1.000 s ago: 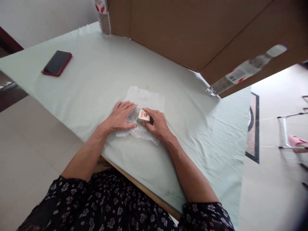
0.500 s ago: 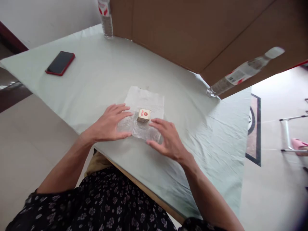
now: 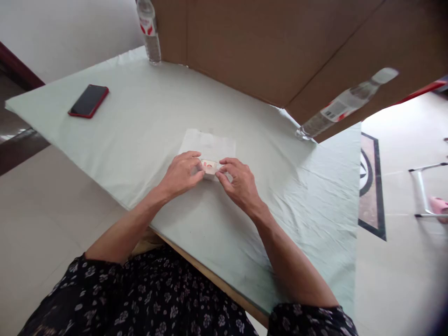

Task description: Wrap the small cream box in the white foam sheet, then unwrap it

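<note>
A small cream box with red print (image 3: 209,166) sits on a sheet of clear bubble wrap (image 3: 210,143) in the middle of the table. The near part of the wrap is folded up against the box's front side. My left hand (image 3: 184,173) is at the box's left, thumb and forefinger pinching the raised wrap. On the other side my right hand (image 3: 238,181) pinches the wrap at the box's right corner. The far part of the sheet lies flat. The fingertips partly hide the wrap's folded edge.
A red-cased phone (image 3: 88,101) lies at the left of the pale green tablecloth (image 3: 147,107). Behind stands a large brown cardboard panel (image 3: 245,46), with one water bottle (image 3: 150,35) at its left and another bottle (image 3: 336,107) at its right.
Both hands have closed in from beside the wrap to the box. The wrap's near part, flat before, is now lifted against the box front. The view has shifted slightly.
</note>
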`<action>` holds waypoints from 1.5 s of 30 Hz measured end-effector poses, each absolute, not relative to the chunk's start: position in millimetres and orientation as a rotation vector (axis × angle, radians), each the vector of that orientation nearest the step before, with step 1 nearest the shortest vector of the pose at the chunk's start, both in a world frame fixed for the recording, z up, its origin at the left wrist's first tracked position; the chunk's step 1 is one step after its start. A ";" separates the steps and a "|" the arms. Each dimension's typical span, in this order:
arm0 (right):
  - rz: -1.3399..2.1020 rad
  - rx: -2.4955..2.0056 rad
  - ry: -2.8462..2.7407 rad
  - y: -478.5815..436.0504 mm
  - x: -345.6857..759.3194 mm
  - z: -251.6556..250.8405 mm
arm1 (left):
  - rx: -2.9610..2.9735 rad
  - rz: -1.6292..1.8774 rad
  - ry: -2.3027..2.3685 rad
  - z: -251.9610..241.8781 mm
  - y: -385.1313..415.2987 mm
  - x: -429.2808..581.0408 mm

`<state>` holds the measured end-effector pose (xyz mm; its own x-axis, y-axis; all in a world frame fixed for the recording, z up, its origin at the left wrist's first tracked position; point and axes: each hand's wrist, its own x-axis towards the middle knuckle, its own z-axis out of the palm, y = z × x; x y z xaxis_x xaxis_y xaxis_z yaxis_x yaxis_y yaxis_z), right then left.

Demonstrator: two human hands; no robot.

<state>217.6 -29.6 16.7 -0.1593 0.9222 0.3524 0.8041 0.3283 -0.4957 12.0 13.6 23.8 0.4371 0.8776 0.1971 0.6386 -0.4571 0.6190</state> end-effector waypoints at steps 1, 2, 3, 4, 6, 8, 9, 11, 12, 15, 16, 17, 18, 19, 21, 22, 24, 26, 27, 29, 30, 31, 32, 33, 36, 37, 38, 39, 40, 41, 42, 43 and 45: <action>0.297 -1.503 -1.964 -24.5 218.3 16.6 | 2.150 0.708 1.267 23.7 18.0 14.6; 0.348 -1.493 -1.928 -19.9 218.4 15.9 | 2.074 0.720 1.253 22.8 21.5 17.0; 0.410 -1.484 -1.889 -16.0 218.2 14.6 | 2.001 0.738 1.243 21.4 24.0 19.0; 0.481 -1.476 -1.847 -12.8 217.7 13.0 | 1.936 0.757 1.235 19.5 25.7 20.7; 0.633 -1.456 -1.760 -8.0 216.3 8.9 | 1.830 0.809 1.225 15.4 27.2 23.3; 0.749 -1.431 -1.680 -5.1 214.9 4.5 | 1.751 0.853 1.212 12.3 27.4 25.0; 0.786 -1.420 -1.648 -4.3 214.3 2.4 | 1.722 0.867 1.203 11.4 27.4 25.4; 0.819 -1.407 -1.603 -3.3 213.2 -0.8 | 1.681 0.882 1.179 10.8 27.4 25.7; 0.823 -1.405 -1.587 -3.3 212.8 -1.9 | 1.670 0.886 1.169 10.9 27.4 25.6; 0.826 -1.404 -1.555 -4.3 211.2 -3.1 | 1.660 0.887 1.155 11.6 26.9 24.2; 0.825 -1.403 -1.548 -5.0 210.6 -3.1 | 1.660 0.886 1.155 11.8 26.5 23.6; 0.825 -1.401 -1.543 -5.7 210.0 -3.0 | 1.661 0.883 1.153 11.8 26.1 22.9; 0.823 -1.398 -1.538 -6.4 209.5 -3.0 | 1.661 0.881 1.150 11.7 25.6 22.2; 0.821 -1.395 -1.536 -7.1 209.0 -3.0 | 1.662 0.880 1.145 11.5 25.2 21.7; 0.818 -1.396 -1.534 -8.2 208.4 -3.2 | 1.664 0.887 1.126 11.0 24.3 21.1; 0.819 -1.399 -1.534 -8.6 208.3 -3.4 | 1.663 0.895 1.118 10.7 23.9 21.0; 0.822 -1.404 -1.537 -9.2 208.0 -3.8 | 1.665 0.915 1.111 9.9 23.3 21.3; 0.825 -1.403 -1.538 -9.5 207.7 -4.2 | 1.671 0.925 1.114 8.8 23.2 21.8; 0.825 -1.405 -1.537 -9.6 207.4 -4.5 | 1.674 0.927 1.117 8.2 23.3 22.1; 0.822 -1.409 -1.537 -9.2 206.8 -5.4 | 1.674 0.927 1.119 7.1 23.7 22.4; 0.819 -1.410 -1.538 -8.9 206.6 -6.2 | 1.671 0.927 1.119 6.6 24.1 22.5; 0.814 -1.410 -1.542 -8.4 206.6 -7.0 | 1.669 0.924 1.116 6.3 24.4 22.5; 0.809 -1.409 -1.550 -8.0 206.9 -7.7 | 1.666 0.920 1.112 6.3 24.8 22.5; 0.802 -1.410 -1.567 -7.7 207.2 -8.2 | 1.662 0.913 1.108 6.5 25.1 22.6; 0.608 -1.457 -1.669 -9.9 208.3 -5.9 | 1.634 0.891 1.116 8.8 25.8 22.9; 0.451 -1.478 -1.717 -12.1 208.0 -3.5 | 1.623 0.882 1.125 9.6 26.0 23.0; 0.268 -1.491 -1.766 -15.1 207.0 -0.5 | 1.616 0.872 1.136 10.1 26.3 23.0; 0.089 -1.490 -1.817 -18.8 205.3 2.7 | 1.614 0.863 1.145 10.2 26.8 23.0; -0.056 -1.472 -1.879 -22.8 202.8 5.8 | 1.618 0.857 1.151 9.9 27.4 23.0; -0.146 -1.444 -1.957 -26.7 199.6 8.2 | 1.629 0.853 1.152 9.0 28.2 22.9; -0.185 -1.411 -2.041 -30.3 196.0 9.7 | 1.643 0.854 1.152 7.7 29.1 22.8; -0.195 -1.383 -2.115 -33.2 192.3 10.0 | 1.656 0.861 1.152 6.3 30.1 22.7; -0.182 -1.359 -2.215 -36.6 185.8 8.1 | 1.675 0.869 1.157 3.9 31.9 22.6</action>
